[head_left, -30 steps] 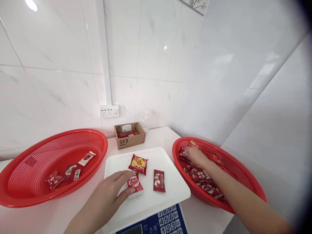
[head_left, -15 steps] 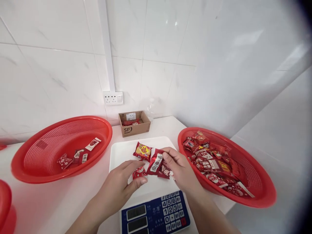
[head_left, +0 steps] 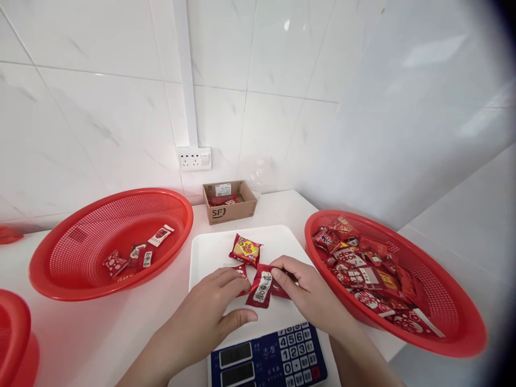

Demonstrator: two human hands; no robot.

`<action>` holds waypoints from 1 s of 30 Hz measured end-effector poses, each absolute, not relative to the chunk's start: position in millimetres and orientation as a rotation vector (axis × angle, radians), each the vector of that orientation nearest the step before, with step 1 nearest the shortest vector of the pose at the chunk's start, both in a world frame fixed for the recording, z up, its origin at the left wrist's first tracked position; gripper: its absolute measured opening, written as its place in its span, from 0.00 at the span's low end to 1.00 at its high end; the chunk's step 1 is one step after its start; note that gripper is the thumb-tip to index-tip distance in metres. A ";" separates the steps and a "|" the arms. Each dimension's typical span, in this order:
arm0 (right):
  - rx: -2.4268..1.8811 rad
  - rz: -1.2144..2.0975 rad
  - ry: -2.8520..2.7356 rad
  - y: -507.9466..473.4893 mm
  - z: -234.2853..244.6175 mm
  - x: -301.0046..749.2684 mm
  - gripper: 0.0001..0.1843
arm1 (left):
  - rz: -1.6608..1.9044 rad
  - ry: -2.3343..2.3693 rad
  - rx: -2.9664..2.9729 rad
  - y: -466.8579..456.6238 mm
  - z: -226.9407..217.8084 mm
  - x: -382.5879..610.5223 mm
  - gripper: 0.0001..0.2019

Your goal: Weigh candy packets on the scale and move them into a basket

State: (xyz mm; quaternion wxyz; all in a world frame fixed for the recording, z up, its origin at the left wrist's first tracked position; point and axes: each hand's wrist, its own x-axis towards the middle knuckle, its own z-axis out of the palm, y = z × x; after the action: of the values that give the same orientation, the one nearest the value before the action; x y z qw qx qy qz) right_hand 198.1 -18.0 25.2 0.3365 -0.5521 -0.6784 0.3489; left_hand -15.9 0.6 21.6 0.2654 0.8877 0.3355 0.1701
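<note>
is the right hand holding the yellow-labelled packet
No, the yellow-labelled packet lies on the white tray; the right hand pinches another red packet.

Round red plastic basket (head_left: pixel 23 322), lower left, cut off by edge. Blue scale panel (head_left: pixel 268 361) cut off below. Red-white packet (head_left: pixel 242 272) partly under left hand (head_left: pixel 205 306). Print inside brown cardboard box (head_left: pixel 231 212) too small to read.

A hand could pass over the scale tray (head_left: pixel 205 250)'s rear left; the SF carton (head_left: pixel 232 213) and, apparently, a plastic bottle (head_left: pixel 257 180) stand behind.
</note>
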 end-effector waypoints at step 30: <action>-1.654 0.494 -2.198 -9.7 10.5 201.9 0.19 | 0.209 0.914 2.585 -2.7 9.1 -7.6 0.25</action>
State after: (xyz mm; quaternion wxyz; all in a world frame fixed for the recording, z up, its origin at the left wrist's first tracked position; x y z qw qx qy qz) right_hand 201.9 -9.7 10.5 0.1724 -0.5830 -0.7746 0.1742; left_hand -7.6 -2.7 9.1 0.1948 0.9220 0.3261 0.0747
